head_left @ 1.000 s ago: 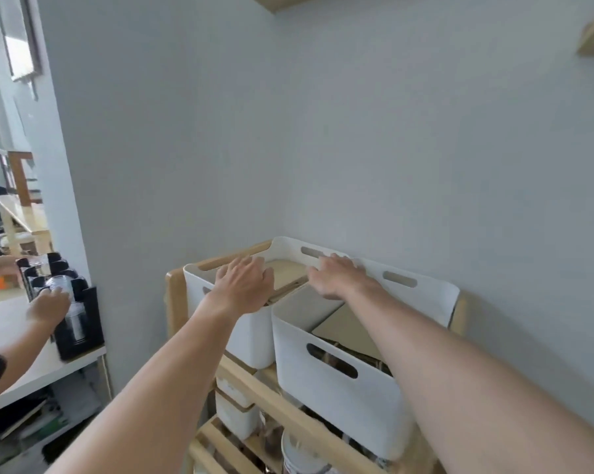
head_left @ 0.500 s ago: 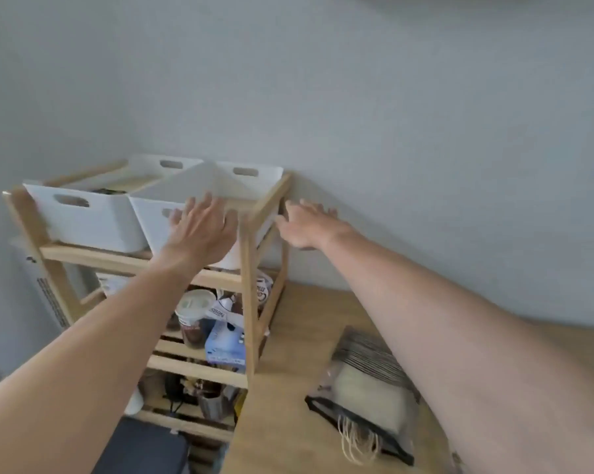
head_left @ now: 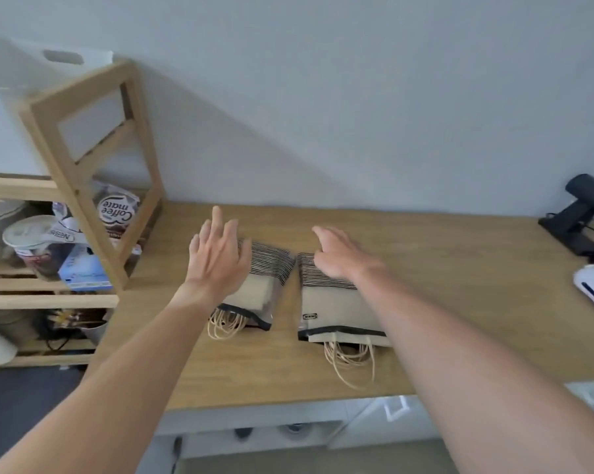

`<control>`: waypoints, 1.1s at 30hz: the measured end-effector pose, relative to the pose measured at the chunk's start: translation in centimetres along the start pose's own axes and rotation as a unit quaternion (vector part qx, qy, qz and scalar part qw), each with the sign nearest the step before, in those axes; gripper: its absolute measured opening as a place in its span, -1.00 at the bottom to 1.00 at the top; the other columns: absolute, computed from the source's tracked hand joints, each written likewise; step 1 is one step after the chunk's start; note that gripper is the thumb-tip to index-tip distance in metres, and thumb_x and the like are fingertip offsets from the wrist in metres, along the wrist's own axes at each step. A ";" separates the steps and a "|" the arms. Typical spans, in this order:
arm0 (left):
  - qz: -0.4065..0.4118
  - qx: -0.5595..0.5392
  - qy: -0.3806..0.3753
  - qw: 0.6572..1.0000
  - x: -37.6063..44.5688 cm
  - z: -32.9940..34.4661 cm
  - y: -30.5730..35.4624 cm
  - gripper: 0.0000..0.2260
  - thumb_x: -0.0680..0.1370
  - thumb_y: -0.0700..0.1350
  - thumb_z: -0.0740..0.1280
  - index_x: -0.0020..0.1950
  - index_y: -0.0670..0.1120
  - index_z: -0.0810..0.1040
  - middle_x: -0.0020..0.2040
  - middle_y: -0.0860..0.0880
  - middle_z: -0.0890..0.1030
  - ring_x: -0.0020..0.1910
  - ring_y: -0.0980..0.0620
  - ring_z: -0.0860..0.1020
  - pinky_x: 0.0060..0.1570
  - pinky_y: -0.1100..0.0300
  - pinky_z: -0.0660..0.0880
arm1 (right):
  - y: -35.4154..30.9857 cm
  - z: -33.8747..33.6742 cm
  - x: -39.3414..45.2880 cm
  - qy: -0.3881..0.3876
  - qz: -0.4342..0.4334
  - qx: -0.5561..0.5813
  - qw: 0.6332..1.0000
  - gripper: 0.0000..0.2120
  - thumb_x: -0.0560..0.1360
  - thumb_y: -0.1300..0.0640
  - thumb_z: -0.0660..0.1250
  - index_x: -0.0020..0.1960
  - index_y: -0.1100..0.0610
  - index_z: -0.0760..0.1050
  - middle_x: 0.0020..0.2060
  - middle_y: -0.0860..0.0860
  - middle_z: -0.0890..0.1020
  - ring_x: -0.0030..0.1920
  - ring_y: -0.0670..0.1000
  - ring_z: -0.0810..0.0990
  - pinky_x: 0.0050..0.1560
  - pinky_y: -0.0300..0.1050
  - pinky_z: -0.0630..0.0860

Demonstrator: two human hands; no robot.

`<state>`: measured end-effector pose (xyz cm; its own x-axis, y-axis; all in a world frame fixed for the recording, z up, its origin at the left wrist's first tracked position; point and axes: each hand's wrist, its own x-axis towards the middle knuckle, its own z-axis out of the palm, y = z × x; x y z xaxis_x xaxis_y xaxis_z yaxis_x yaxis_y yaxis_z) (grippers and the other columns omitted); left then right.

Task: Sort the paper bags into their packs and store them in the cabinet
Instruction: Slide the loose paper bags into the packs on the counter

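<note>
Reaching down with both hands spread and empty: left hand (head_left: 217, 258) hovering over the striped end of the left pack (head_left: 254, 292), right hand (head_left: 340, 256) over the striped end of the right pack (head_left: 329, 299). Both packs lying flat on the surface (head_left: 459, 302), side by side and just apart, right of the shelf (head_left: 83, 138), paper-cord handles spilling from the near ends. Seemingly the pickup step, with storing not yet done. Best to lower each palm flat onto its own pack, then close fingers around the far striped edge and thumb underneath, pinching sleeve and bags together. Worth keeping the open, handle end tipped upward while lifting, since the clear sleeves look slick and the bags could slide out. Loose handles likely to snag on the surface edge, so lift straight up before turning.
</note>
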<state>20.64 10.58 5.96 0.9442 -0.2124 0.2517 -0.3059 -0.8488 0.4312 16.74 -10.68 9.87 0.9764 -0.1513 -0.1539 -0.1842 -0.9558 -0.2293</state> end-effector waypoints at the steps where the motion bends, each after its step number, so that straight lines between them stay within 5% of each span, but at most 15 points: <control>1: 0.002 -0.007 -0.017 1.000 -1.2 2.1 1.1 -0.56 0.64 0.02 0.13 0.47 -0.14 0.32 0.60 -0.21 0.04 0.54 -0.21 0.14 0.46 -0.15 0.15 | 2.1 1.0 -0.7 -0.010 0.004 -0.001 1.000 -0.42 0.54 0.24 0.13 0.56 0.12 0.16 0.50 0.10 0.29 0.49 0.15 0.25 0.45 0.07 0.22; 4: 0.005 -0.029 -0.070 0.997 -5.0 7.9 4.3 -0.59 0.63 0.00 0.11 0.46 -0.09 0.32 0.61 -0.20 0.03 0.54 -0.16 0.15 0.45 -0.12 0.14 | 7.5 4.1 -2.7 -0.034 0.018 0.006 0.999 -0.35 0.54 0.29 0.15 0.59 0.10 0.06 0.55 0.07 0.19 0.54 0.12 0.14 0.51 0.10 0.10; 11: 0.014 0.013 -0.161 0.987 -12.1 17.0 10.2 -0.59 0.63 0.06 0.16 0.46 -0.03 0.33 0.61 -0.18 0.04 0.55 -0.15 0.15 0.46 -0.12 0.16 | 16.3 10.2 -6.1 -0.070 -0.035 -0.014 0.997 -0.41 0.53 0.32 0.26 0.53 0.18 0.18 0.46 0.12 0.31 0.47 0.14 0.23 0.46 0.06 0.19; 15: -0.021 0.070 -0.140 0.987 -14.8 19.8 12.8 -0.66 0.51 -0.08 0.33 0.27 -0.11 0.50 0.31 -0.24 0.40 0.18 -0.24 0.46 0.06 -0.07 0.50 | 19.2 12.4 -6.6 -0.072 -0.061 -0.019 0.995 -0.44 0.58 0.29 0.23 0.54 0.17 0.15 0.50 0.10 0.26 0.52 0.10 0.18 0.48 0.08 0.18; 18: -0.002 0.095 -0.094 0.991 -15.7 20.9 14.4 -0.75 0.44 -0.01 0.34 0.01 -0.14 0.59 -0.03 -0.14 0.49 -0.13 -0.14 0.48 -0.21 0.04 0.47 | 20.2 13.5 -6.4 -0.033 -0.072 0.029 0.996 -0.63 0.52 0.38 0.24 0.29 0.16 0.37 0.30 0.09 0.44 0.32 0.12 0.41 0.26 -0.01 0.39; 21: 0.086 0.112 -0.073 0.987 -16.4 21.8 15.6 -0.61 0.42 0.19 0.22 -0.10 -0.11 0.59 -0.04 -0.12 0.54 -0.07 -0.15 0.50 -0.05 -0.02 0.47 | 21.4 14.3 -6.1 -0.028 -0.079 0.066 0.994 -0.65 0.36 0.55 0.14 -0.09 0.13 0.38 0.17 0.08 0.47 0.22 0.17 0.45 0.02 -0.08 0.40; 24: 0.149 0.145 -0.121 0.971 -16.7 22.5 16.6 -0.59 0.39 0.23 0.29 -0.05 -0.09 0.56 -0.01 -0.08 0.55 -0.03 -0.11 0.50 0.09 -0.01 0.44 | 22.1 14.0 -6.6 -0.036 -0.095 0.054 0.993 -0.45 0.41 0.61 0.07 0.25 0.21 0.47 0.52 0.13 0.23 0.51 0.15 0.20 0.36 -0.02 0.29; 26: 0.152 0.172 -0.136 0.964 -16.7 23.1 16.9 -0.63 0.39 0.12 0.40 0.05 -0.10 0.52 0.05 -0.06 0.53 0.00 -0.09 0.50 0.12 0.00 0.45 | 22.3 13.5 -7.0 -0.035 -0.107 0.043 0.993 -0.32 0.45 0.61 0.06 0.51 0.23 0.27 0.57 0.12 0.10 0.55 0.10 0.08 0.45 -0.05 0.18; 29: 0.117 0.195 -0.139 0.964 -16.2 23.2 17.5 -0.63 0.37 0.03 0.50 0.07 -0.10 0.51 -0.09 -0.03 0.56 -0.10 -0.07 0.53 0.00 0.04 0.47 | 22.8 13.1 -6.9 -0.025 -0.116 0.040 0.992 -0.29 0.48 0.57 0.08 0.58 0.20 0.13 0.59 0.08 0.02 0.57 0.07 0.01 0.45 0.01 0.26; 33: 0.101 0.205 -0.107 0.968 -15.1 22.3 18.0 -0.76 0.26 -0.24 0.51 -0.15 -0.13 0.54 -0.31 -0.07 0.58 -0.27 -0.11 0.56 -0.17 0.04 0.49 | 23.0 12.3 -6.9 -0.057 -0.105 0.042 0.992 -0.31 0.53 0.44 0.13 0.60 0.17 0.03 0.60 0.03 -0.07 0.58 0.05 -0.01 0.36 0.04 0.38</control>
<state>3.60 -12.29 -9.38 0.8877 -0.4516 0.0897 -0.4535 -0.8912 0.0010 4.38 -28.53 -6.15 0.9760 0.0826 -0.2013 0.0081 -0.9382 -0.3460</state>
